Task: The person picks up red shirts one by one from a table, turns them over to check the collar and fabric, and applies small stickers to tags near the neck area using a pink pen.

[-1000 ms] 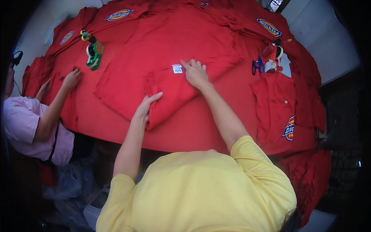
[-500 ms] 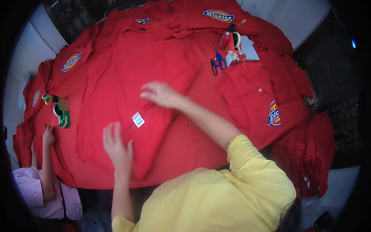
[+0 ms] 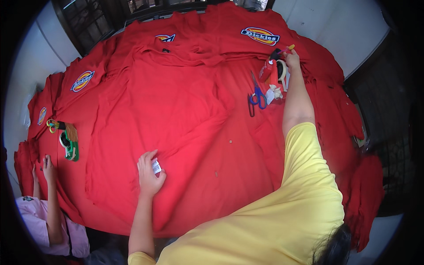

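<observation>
A red garment lies spread over the red-covered table, a small white label on its lower part. My left hand rests on the cloth there, fingers together and thumb apart, with the label showing in the gap. Out at the far right, my right hand has its fingers closed at a slim pink stick with a yellow end. Right below it are a black-topped red bottle, a cream tape roll and crumpled white paper. Blue-handled scissors and dark thread snips lie nearby.
More red garments with logo patches ring the table's far edge and right side. At the left stand a green tape dispenser and yellow-handled scissors. A co-worker in a pink shirt works at the left edge, hands over the cloth.
My right hand has gone from mid-garment to the stick at the far right. My left hand has shifted right, onto the cloth by the label. The whole view has shifted slightly.
</observation>
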{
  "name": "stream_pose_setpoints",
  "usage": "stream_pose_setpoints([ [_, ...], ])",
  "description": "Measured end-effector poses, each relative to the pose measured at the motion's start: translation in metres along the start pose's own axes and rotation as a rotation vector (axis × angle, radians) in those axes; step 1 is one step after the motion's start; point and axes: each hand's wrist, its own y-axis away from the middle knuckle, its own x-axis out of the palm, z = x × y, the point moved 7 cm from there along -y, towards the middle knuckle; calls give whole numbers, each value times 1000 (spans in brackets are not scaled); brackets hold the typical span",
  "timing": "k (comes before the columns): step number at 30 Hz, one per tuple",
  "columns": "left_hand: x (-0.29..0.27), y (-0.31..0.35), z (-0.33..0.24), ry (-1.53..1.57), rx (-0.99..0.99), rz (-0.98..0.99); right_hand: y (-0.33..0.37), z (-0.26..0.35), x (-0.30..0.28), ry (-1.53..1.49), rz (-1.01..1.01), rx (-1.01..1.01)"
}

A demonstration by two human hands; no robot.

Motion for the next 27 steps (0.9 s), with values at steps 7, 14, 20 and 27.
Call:
stream_pose_setpoints([
  [7,3,11,35,300,-274,-114,8,34,18,145,-5,-89],
  [14,-10,7,34,438,-139,41,150,141,-61,-370,-174,-298],
  [20,-2,9,45,453,-126,73,482,132,41,-523,877,94],
  [27,-6,12,59,547,-280,-9,597,145,46,193,842,-650],
])
